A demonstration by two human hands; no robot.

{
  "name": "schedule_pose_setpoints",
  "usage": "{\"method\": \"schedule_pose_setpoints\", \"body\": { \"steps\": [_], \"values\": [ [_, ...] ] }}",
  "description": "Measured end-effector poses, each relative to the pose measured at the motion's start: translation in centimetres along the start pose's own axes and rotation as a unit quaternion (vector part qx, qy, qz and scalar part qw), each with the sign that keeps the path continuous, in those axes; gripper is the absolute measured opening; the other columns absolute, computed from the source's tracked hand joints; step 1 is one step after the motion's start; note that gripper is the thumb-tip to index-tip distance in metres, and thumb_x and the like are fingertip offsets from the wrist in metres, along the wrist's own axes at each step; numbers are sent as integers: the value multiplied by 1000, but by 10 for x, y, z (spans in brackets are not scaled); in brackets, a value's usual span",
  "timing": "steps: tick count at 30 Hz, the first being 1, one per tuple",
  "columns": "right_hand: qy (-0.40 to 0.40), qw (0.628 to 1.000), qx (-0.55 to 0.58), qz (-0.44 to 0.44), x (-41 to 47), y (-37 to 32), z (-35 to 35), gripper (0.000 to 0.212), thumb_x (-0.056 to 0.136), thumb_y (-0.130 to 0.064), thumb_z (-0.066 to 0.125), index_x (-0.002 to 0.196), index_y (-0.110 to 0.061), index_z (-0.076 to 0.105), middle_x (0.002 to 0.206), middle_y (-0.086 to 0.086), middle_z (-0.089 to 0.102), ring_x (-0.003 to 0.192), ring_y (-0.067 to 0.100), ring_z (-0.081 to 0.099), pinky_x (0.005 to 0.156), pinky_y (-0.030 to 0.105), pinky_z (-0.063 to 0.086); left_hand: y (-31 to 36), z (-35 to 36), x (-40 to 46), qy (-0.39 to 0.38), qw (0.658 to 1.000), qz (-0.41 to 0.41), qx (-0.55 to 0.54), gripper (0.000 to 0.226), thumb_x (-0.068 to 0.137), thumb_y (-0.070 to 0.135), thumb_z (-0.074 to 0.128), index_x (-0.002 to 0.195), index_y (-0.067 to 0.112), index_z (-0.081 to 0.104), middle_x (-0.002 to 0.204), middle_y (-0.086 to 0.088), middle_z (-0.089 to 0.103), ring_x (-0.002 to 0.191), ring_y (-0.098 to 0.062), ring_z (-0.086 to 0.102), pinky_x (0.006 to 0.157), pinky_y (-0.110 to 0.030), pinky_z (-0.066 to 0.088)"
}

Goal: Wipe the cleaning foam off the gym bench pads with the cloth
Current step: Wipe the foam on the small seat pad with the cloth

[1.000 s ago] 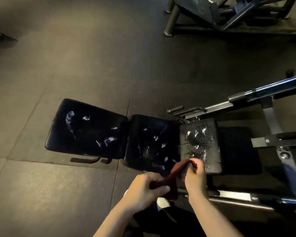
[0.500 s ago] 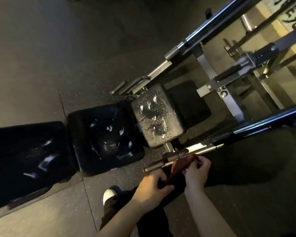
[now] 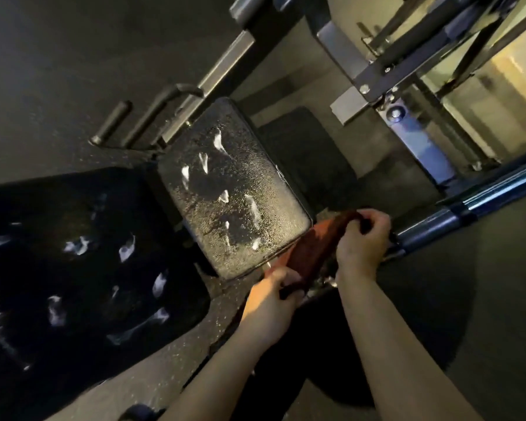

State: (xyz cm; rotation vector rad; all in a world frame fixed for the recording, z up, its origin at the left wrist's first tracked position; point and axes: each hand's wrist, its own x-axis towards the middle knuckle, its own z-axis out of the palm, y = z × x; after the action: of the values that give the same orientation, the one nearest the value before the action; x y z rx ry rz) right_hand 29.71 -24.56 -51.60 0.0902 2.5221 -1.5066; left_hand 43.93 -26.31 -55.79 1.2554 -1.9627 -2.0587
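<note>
A dark red cloth is stretched between my two hands just off the near right corner of the small bench pad. My left hand grips its lower end and my right hand pinches its upper end. The small pad is black, covered in fine droplets and white foam streaks. A larger black pad to its left also carries several white foam blobs. The cloth hangs beside the small pad's edge; whether it touches the pad I cannot tell.
A blue and silver bar runs from behind my right hand to the right edge. Black handles and a grey frame rail lie beyond the small pad. A machine frame fills the upper right. The floor is dark rubber.
The view has swung and moved closer to the small pad. Both hands have lifted the cloth toward the pad's near corner and pulled it out longer between them.
</note>
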Motion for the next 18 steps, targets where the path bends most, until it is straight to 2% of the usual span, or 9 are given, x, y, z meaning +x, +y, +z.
{"method": "schedule_pose_setpoints", "body": {
  "steps": [1,3,5,6,7,10,13,15,18],
  "values": [
    [-3,997,-30,-74,11,7,12,16,95,-7,48,97,-23,52,107,0,54,105,21,55,97,34,46,-7,3,13,-9,1000,25,3,30,87,12,66,86,38,52,89,9,60,77,-15,59,70,-15,49],
    [-27,978,-79,-192,38,32,40,21,91,-5,49,110,-11,54,106,4,54,105,30,56,96,34,42,-30,2,37,-14,997,77,15,24,87,11,66,97,31,57,92,10,61,85,-8,61,74,-10,43],
    [-125,964,-116,-204,56,60,68,44,91,-4,53,134,-12,44,124,7,53,118,31,51,104,35,36,-57,-8,53,6,994,109,26,21,84,20,68,102,30,63,95,15,63,88,5,59,85,-12,44],
    [-162,958,-148,-186,59,74,79,56,93,-10,54,145,-19,33,136,6,48,126,29,46,107,35,32,-72,-15,60,32,993,116,20,18,82,24,67,99,31,64,96,12,64,89,4,60,88,-18,46],
    [-161,951,-196,-176,61,86,89,62,95,-19,54,150,-23,25,144,6,43,131,27,42,108,35,29,-84,-23,65,62,992,113,6,14,83,24,68,94,33,64,95,8,66,87,1,62,86,-23,48],
    [-53,907,-303,-288,65,112,101,54,98,-39,46,148,-21,33,144,9,45,131,29,42,107,37,30,-115,-45,84,160,981,101,-37,17,86,11,67,79,25,62,78,8,66,69,2,59,70,-20,44],
    [-47,878,-324,-349,79,115,101,53,97,-46,42,144,-21,41,138,7,52,125,28,49,101,36,37,-129,-60,99,206,970,115,-65,16,88,11,66,80,23,62,74,8,62,63,5,54,63,-10,41],
    [-75,889,-316,-323,89,107,99,49,98,-47,42,138,-22,48,131,7,59,118,25,56,94,30,41,-135,-65,108,205,968,128,-74,13,89,14,65,82,25,63,78,7,63,68,-1,57,63,-8,42],
    [-99,896,-321,-291,92,98,100,39,102,-36,40,126,-11,57,116,14,65,105,27,61,77,29,41,-138,-75,119,211,960,168,-75,15,89,13,64,80,25,63,78,8,63,70,-8,56,68,-19,43]
  ]
}}
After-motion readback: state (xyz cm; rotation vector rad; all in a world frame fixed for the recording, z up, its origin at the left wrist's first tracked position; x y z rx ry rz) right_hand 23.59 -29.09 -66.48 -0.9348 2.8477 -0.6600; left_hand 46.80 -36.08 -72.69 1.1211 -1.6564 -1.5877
